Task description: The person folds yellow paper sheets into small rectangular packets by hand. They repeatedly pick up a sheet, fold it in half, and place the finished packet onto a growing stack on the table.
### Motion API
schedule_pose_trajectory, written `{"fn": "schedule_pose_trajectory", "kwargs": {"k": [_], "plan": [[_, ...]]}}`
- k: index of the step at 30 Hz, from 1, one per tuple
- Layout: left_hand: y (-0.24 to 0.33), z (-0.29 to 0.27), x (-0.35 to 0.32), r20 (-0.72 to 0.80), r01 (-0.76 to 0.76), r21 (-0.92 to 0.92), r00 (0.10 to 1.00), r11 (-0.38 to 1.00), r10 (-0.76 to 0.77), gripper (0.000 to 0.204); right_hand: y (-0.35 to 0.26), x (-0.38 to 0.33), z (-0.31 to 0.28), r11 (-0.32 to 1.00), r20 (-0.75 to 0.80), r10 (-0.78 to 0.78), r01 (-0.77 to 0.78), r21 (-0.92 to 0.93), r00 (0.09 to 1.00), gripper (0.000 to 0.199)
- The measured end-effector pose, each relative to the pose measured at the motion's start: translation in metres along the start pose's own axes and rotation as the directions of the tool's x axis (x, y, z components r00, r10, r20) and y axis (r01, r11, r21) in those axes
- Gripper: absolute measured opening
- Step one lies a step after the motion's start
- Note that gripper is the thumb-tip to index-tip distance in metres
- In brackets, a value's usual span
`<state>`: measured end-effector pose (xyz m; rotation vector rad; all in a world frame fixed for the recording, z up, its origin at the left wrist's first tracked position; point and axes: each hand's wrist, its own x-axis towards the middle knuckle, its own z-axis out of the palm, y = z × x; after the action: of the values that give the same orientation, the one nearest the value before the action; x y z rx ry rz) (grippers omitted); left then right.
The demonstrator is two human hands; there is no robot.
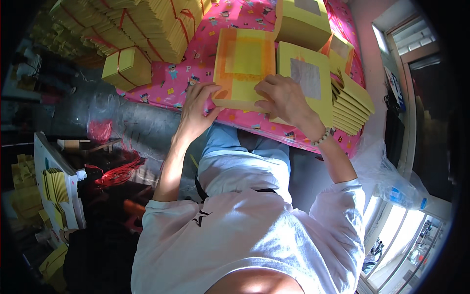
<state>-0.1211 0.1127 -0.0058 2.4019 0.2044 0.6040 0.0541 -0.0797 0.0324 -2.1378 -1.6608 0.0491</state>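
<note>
In front of me on the table lies a stack of yellow paper sheets (243, 54) whose top bears an orange border around a yellow square. My left hand (197, 110) touches its near left corner, with the fingers bent over the side and the thumb apart. At the near right corner, my right hand (286, 98) has its fingers curled and the thumb close below them, gripping the paper's edge. What lies under those fingertips is partly hidden. Beside my right hand stands another yellow paper stack (318, 73) with a greyish square on top.
A pink patterned cloth (205, 34) covers the table. Tall bundles of yellow paper (147, 24) tied with red string rise at the far left, a smaller tied bundle (126, 68) nearer. Folded yellow packets (351, 105) fan out at the right edge. Red string (120, 169) lies lower left.
</note>
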Motion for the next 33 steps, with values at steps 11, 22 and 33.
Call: {"fn": "schedule_pose_trajectory", "kwargs": {"k": [11,22,33], "plan": [[-0.024,0.007,0.007,0.022,0.011,-0.100,1.000,0.995,-0.009,0.022,0.001,0.016,0.005,1.000,0.160,0.017,-0.014,-0.018,0.987,0.024],[-0.024,0.008,0.009,0.010,0.199,-0.289,0.979,0.936,-0.205,0.012,0.007,0.022,0.004,0.951,0.148,0.084,-0.123,0.282,0.985,0.010],[-0.026,0.013,0.009,-0.012,0.226,-0.319,0.970,0.921,-0.242,0.009,0.009,0.023,0.009,0.882,0.197,0.194,-0.259,0.393,0.961,0.006]]}}
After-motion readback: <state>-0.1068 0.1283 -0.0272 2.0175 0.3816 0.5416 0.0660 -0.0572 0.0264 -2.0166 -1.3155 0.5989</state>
